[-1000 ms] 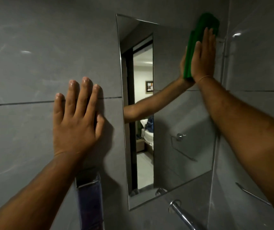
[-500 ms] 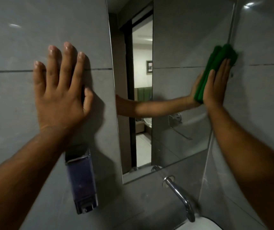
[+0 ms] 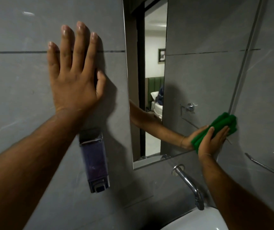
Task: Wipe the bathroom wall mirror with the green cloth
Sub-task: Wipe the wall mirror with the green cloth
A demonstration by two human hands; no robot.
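Observation:
The frameless wall mirror hangs on the grey tiled wall, its lower edge just above the tap. My right hand presses the folded green cloth flat against the mirror's lower right corner, fingers spread over the cloth. Its reflection meets it in the glass. My left hand lies flat and open on the wall tiles left of the mirror, holding nothing.
A soap dispenser with dark liquid is fixed to the wall below my left hand. A chrome tap juts out under the mirror over a white basin. A metal rail runs along the right wall.
My right hand has slid the green cloth down the mirror's right side from the top corner to the bottom corner. The view has tilted down; my left hand stays on the wall.

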